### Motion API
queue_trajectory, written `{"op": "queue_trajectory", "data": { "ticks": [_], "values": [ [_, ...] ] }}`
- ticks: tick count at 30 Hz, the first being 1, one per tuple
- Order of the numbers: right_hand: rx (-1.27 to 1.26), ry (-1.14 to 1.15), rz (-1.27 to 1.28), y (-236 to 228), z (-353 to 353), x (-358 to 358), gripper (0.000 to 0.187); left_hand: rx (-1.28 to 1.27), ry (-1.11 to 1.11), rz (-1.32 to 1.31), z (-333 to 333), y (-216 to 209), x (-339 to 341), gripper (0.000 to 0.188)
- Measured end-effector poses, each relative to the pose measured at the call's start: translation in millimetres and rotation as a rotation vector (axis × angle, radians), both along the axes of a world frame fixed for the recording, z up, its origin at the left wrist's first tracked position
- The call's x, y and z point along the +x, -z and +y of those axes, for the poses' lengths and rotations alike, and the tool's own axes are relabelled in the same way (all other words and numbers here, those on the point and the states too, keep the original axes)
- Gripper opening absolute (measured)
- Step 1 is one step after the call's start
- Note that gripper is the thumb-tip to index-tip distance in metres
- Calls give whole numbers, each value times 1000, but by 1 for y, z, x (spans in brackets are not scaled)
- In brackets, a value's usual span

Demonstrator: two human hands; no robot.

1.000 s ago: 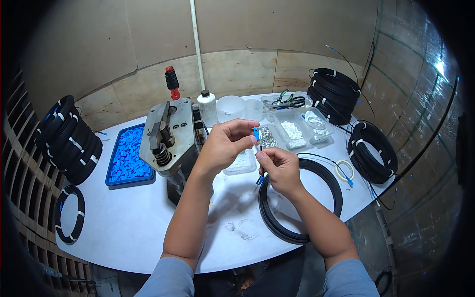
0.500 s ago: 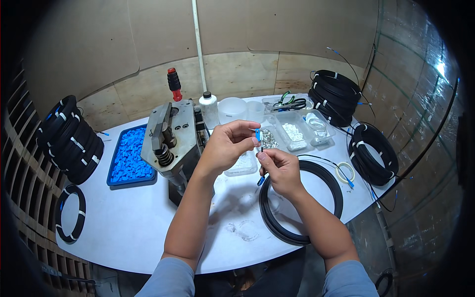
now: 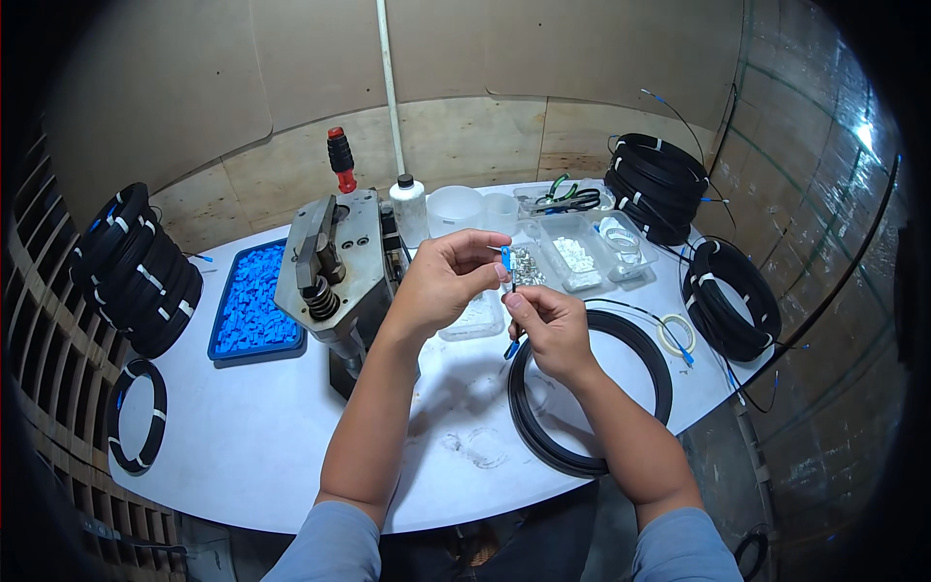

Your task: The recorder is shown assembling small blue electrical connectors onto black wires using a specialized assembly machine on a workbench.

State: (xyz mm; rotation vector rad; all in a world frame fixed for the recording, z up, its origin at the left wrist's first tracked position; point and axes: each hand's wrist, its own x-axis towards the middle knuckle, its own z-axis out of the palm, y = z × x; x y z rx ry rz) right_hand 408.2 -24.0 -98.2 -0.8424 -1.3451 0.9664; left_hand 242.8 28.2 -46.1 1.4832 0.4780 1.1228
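My left hand is closed in a pinch on a small blue connector, held upright above the table. Just below and to the right, my right hand grips a thin black cable whose upper end meets the connector. Under the right fingers a second blue cable end hangs down. Behind the hands, a clear box of small metal parts is partly covered by my fingers. A large black cable coil lies flat beneath my right forearm.
A metal press stands left of my hands, beside a blue tray of blue plastic pieces. Black cable coils are stacked at the far left and back right. A white-capped-off bottle with black lid and a masking tape roll sit nearby.
Both hands keep their hold on the connector and cable, with barely any movement. The lower blue cable end has turned slightly, and the whole view has shifted a little.
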Motion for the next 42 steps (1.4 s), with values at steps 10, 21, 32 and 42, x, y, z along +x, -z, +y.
{"op": "queue_trajectory", "data": {
  "ticks": [10,21,32,42],
  "values": [
    [-2,-11,1,0,0,0,19,12,-16,26,1,0,-1,32],
    [-5,-14,4,-1,0,1,19,3,-22,26,1,0,-1,32],
    [-1,2,17,0,0,1,19,6,-39,32,-1,-2,0,32],
    [-9,16,-4,-1,0,2,20,28,-14,20,3,1,0,34]
  ]
}}
